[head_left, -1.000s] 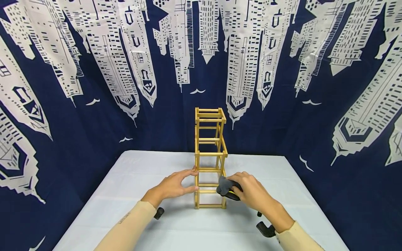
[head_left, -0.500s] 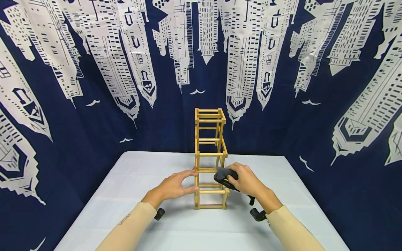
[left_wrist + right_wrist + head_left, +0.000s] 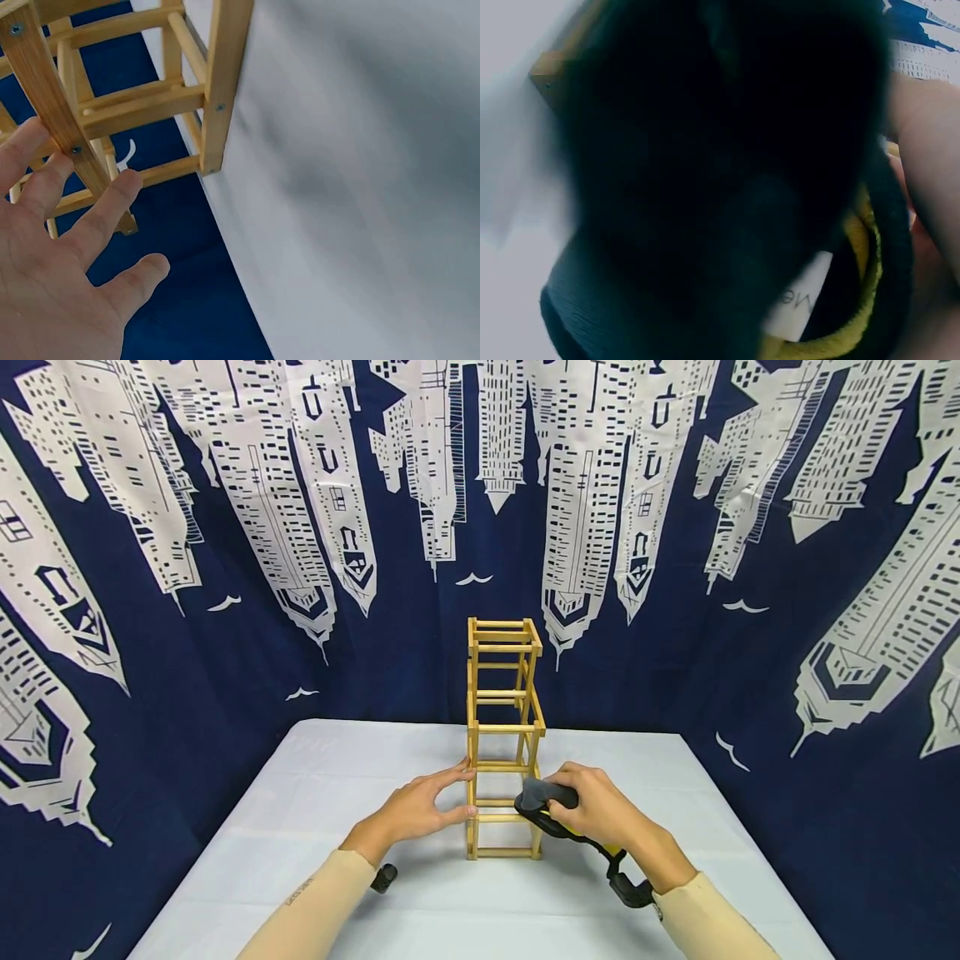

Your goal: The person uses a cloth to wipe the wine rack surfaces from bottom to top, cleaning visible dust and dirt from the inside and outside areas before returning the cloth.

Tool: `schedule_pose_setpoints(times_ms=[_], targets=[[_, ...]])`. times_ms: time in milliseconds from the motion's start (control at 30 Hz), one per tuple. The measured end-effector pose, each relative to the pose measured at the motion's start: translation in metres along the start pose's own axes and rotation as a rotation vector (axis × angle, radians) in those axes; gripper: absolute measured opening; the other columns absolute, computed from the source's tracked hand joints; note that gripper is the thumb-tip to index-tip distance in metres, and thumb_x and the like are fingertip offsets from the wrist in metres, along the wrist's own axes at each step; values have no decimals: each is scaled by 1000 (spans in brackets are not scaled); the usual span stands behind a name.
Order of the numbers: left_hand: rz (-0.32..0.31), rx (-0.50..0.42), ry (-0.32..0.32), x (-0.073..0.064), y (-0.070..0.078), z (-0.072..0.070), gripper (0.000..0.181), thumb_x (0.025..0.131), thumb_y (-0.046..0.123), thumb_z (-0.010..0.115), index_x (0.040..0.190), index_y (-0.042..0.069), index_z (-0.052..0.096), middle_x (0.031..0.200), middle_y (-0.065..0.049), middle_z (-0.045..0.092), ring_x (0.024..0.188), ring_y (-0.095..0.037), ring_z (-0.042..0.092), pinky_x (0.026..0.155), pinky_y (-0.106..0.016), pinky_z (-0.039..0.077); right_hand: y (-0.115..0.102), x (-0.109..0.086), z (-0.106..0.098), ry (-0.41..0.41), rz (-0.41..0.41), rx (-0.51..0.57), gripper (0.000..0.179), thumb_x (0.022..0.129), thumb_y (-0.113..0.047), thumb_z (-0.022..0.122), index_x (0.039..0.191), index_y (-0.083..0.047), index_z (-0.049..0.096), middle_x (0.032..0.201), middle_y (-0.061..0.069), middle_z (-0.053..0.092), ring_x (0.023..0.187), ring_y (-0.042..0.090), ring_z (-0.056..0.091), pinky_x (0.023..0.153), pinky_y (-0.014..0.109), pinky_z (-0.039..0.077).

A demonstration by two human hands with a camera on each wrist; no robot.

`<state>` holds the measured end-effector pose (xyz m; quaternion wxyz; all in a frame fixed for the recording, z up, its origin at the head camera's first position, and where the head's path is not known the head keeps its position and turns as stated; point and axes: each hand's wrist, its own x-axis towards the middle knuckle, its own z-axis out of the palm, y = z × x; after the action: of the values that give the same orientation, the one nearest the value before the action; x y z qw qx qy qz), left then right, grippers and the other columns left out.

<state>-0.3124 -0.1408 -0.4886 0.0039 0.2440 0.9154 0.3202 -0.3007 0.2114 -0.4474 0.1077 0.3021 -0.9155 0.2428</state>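
A stepped wooden rack stands upright on the white table, built of slim rails and posts. My left hand rests its fingertips at the rack's left post, thumb and fingers spread, as the left wrist view shows with the extended fingers. At the rack's lower right, my right hand grips a soft dark grey item with black edging and yellow lining. That item overlaps the front right post. Close up, in the right wrist view, it fills the picture, with a white label inside its opening.
White cloth covers the table. Behind and beside it hangs a dark blue curtain printed with white buildings. Black camera mounts sit under the wrists, one below the left wrist and another below the right.
My right hand and the dark grey item rose slightly beside the rack, then came back down to its lower right. The left hand and the rack have stayed in place.
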Motion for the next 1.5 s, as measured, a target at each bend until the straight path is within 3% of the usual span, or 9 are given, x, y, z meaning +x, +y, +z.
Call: schedule_pose_setpoints(times_ms=[200,367,600,767,933,1100,1333,1500], targets=[[21,-23,74,-4,0,5,75,107,59,81,171,26,60,184,7,50,169,-37,53,134,-74,46,-6,-4,6,47,-24,-25,29,99,-10,87,128,-7,87,116,1,82,98,11,75,80,27,63],[31,-38,110,-6,-1,6,72,104,56,86,165,23,67,180,6,57,166,-38,57,134,-71,48,-19,-2,11,117,-92,-68,32,97,-6,89,129,-7,86,115,1,83,101,13,75,84,31,66],[41,-92,61,-9,-3,2,79,101,51,90,169,21,63,184,6,51,169,-38,52,137,-71,44,-43,12,23,177,-231,-82,41,96,-5,94,135,-10,84,120,6,84,103,19,77,84,35,69],[54,-119,55,-7,-3,1,79,99,49,93,167,21,65,181,3,54,168,-39,54,136,-71,46,-54,25,36,163,-311,-116,47,96,-4,95,139,-15,83,131,8,85,114,28,81,93,47,71],[67,-137,55,-4,-4,0,79,98,43,96,167,21,65,180,-2,56,167,-42,55,134,-73,46,-61,34,41,84,-284,-167,39,100,-8,93,137,-17,85,136,10,85,123,33,81,100,57,69],[59,-147,48,-3,-3,-2,83,97,46,97,169,20,64,181,-3,56,168,-43,53,135,-74,45,-60,48,43,3,-222,-211,35,104,-10,89,139,-14,84,136,12,85,123,34,81,101,56,70],[-11,-147,42,-3,-3,-1,92,96,49,98,173,19,57,177,-7,60,160,-43,61,130,-75,49,-53,67,54,30,-199,-283,34,104,-8,89,137,-12,85,123,11,86,110,32,81,94,53,70],[-22,-133,45,-3,-2,-2,94,94,50,99,172,19,56,175,-8,62,157,-41,64,127,-73,53,-50,75,59,35,-182,-277,32,104,-7,88,135,-13,85,118,9,85,108,32,81,93,54,71]])
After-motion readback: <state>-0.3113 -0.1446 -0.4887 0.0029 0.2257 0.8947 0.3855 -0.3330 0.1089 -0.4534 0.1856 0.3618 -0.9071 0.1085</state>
